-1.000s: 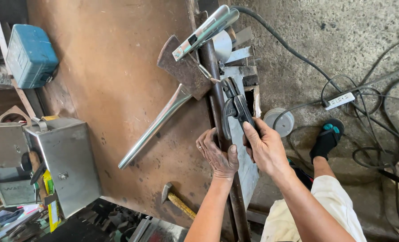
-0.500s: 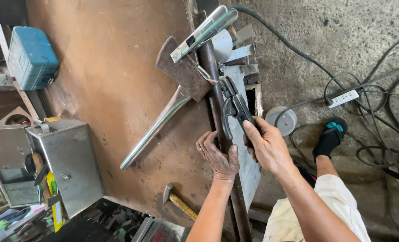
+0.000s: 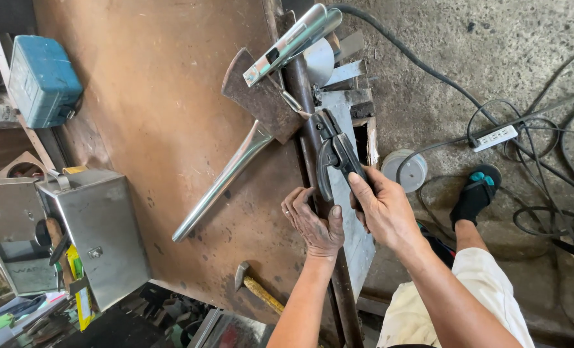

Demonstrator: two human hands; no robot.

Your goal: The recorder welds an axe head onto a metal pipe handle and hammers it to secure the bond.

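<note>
My right hand (image 3: pixel 382 207) grips the black handle of a welding electrode holder (image 3: pixel 336 149), whose jaws point at the joint where a shiny tapered metal tube (image 3: pixel 225 180) meets a rusty shield-shaped plate (image 3: pixel 259 96). My left hand (image 3: pixel 314 222) rests on the edge of the rusty steel table (image 3: pixel 164 122) and a dark round bar (image 3: pixel 312 161), steadying beside the holder. A polished flat metal bar (image 3: pixel 293 42) lies across the top of the plate.
A stainless box (image 3: pixel 93 229) and a teal case (image 3: pixel 42 80) sit at the left. A hammer (image 3: pixel 258 290) lies near the front edge. Metal offcuts (image 3: pixel 345 71), a white round lid (image 3: pixel 406 171), cables and a power strip (image 3: pixel 496 137) lie on the concrete floor by my sandalled foot (image 3: pixel 477 196).
My right hand has slid the electrode holder a little toward the joint. My left hand stays on the table edge.
</note>
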